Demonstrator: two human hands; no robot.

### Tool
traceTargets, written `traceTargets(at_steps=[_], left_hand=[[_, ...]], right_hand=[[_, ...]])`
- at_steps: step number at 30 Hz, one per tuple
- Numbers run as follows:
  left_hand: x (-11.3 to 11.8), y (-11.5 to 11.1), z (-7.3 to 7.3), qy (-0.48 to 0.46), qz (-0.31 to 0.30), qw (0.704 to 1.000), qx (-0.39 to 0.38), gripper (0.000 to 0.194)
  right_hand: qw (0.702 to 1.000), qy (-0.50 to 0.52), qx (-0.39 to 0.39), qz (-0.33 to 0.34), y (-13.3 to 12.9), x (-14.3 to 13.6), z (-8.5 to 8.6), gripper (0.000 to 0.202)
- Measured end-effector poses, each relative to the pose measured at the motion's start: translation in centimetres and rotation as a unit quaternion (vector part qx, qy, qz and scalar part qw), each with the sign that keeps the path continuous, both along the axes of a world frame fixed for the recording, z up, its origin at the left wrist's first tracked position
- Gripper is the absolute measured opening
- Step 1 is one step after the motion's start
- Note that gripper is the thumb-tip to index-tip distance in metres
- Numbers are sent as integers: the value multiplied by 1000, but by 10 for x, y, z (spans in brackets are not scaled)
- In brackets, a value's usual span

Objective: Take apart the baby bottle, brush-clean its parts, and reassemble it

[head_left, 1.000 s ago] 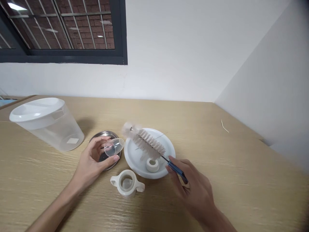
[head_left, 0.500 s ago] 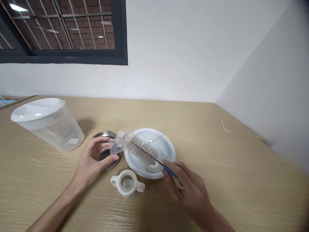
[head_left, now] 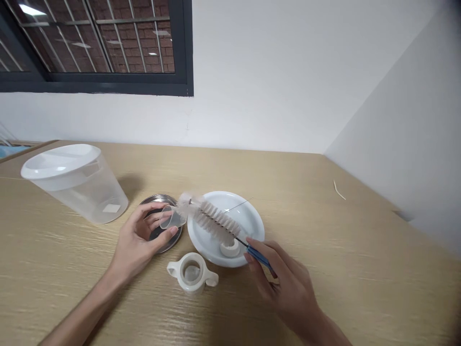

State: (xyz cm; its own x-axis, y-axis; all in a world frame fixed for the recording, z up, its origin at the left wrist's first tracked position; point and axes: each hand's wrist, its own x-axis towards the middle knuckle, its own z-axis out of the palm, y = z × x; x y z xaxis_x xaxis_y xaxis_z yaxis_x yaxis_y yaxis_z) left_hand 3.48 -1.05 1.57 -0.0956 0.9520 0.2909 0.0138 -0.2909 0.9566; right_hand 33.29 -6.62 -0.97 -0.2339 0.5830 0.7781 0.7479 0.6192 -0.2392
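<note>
Between the thumb and fingers of my left hand (head_left: 142, 235) is a small clear plastic cup (head_left: 173, 217), tipped on its side. My right hand (head_left: 284, 274) is closed on the blue handle of a bottle brush (head_left: 218, 223) with white bristles. The brush's fluffy tip lies at the cup's right end; I cannot tell whether it is inside. Below the brush is a white plate (head_left: 252, 216) with a white ring-shaped piece (head_left: 230, 249) and a thin wire on it. A metal dish (head_left: 160, 198) sits partly hidden behind my left hand. A white two-handled cup (head_left: 192, 274) stands in front.
A translucent plastic pitcher (head_left: 86, 187) with a white lid stands at the left. On the right of the wooden table (head_left: 360, 240) lies a thin pale strip (head_left: 338, 191). The wall and a barred window rise behind.
The small clear cup has turned in my left hand, so its round opening now shows at the left. The brush stays at its right end. The whole view has shifted slightly.
</note>
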Motion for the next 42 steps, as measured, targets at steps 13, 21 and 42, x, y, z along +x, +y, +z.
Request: traceTargets(at_steps=[13,21,42], left_hand=[[-1,3,-4,11,-8,999,48,55],[-2,3,-4,28,-7,998,60,58],[-2,2,2,-31,-33,999,8,58]], right_hand=[[1000,20,-3,-13,1,0,-2,24],[1000,18,-5,-2,2,1,-2,25],[999,36,-20,-35,0,2,-4,28]])
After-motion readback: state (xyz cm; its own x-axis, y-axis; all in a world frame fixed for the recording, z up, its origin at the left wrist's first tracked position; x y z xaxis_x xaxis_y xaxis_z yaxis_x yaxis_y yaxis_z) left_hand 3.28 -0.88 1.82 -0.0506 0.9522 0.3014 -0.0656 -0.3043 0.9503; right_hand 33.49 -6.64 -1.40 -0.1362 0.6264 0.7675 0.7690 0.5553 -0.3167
